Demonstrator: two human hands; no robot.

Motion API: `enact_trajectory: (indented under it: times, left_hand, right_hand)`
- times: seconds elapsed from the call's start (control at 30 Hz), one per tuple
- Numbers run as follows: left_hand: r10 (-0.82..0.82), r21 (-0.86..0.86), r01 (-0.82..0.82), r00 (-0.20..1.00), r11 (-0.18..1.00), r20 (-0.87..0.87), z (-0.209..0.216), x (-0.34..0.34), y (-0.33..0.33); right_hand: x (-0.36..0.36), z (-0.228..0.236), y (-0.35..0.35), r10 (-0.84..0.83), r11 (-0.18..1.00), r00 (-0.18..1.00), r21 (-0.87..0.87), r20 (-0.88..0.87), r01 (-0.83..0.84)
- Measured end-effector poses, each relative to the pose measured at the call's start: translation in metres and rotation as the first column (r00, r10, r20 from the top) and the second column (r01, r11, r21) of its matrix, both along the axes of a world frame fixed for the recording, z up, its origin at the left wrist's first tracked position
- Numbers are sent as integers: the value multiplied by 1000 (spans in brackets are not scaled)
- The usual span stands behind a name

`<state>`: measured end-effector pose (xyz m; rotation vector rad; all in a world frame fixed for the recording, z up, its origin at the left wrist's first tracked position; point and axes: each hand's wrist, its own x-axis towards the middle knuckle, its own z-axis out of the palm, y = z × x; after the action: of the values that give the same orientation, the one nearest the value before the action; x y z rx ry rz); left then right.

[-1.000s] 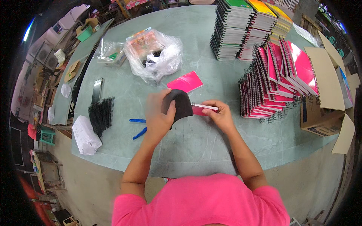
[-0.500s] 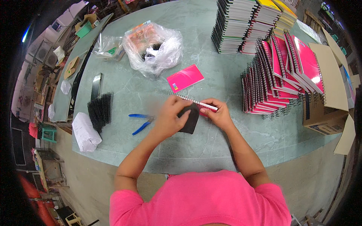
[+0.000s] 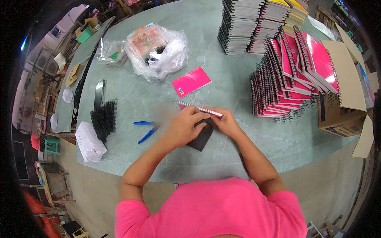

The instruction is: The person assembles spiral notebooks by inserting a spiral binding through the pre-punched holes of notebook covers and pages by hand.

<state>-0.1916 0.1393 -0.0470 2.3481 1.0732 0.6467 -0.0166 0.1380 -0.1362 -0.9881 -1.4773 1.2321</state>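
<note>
A pink notebook [image 3: 216,114] stands on edge between my hands, its row of holes and spiral coil [image 3: 193,105] along the top. My right hand [image 3: 225,123] is closed round the notebook's right end. My left hand [image 3: 183,126] is bent over the coil at the left, its fingertips against the bound edge and its thumb over a dark flat pad [image 3: 201,139]. A faint grey blur lies left of those fingers, where the coil's end cannot be made out. Blue-handled pliers [image 3: 146,134] rest left of my left hand. One loose pink cover or notebook [image 3: 191,82] lies beyond.
Coil-bound pink notebooks [image 3: 274,93] are piled at right, beside an open cardboard box [image 3: 337,119]. Taller notebook stacks [image 3: 238,27] stand behind. A plastic bag [image 3: 174,51] sits at the back. Black coils [image 3: 104,119] and a white wrapped bundle [image 3: 89,142] lie at left.
My left hand has shifted slightly along the coil, and the dark pad beneath has tilted. My right hand has slid in closer to it. The whole view has moved a little.
</note>
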Motion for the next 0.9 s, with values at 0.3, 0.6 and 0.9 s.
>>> enact_trajectory:
  times: [0.3, 0.6, 0.9]
  left_hand:
    - [-145, -234, 107, 978, 966, -152, -35, 0, -21]
    - [71, 450, -86, 996, 889, 49, 5, 6, 8]
    - [33, 360, 1, 995, 933, -89, -8, 9, 16]
  right_hand:
    - [1, -2, 3, -5, 994, 993, -107, -116, -7]
    - [1, 16, -4, 10, 999, 974, 37, -225, -2]
    - [10, 14, -15, -168, 977, 980, 115, -105, 179]
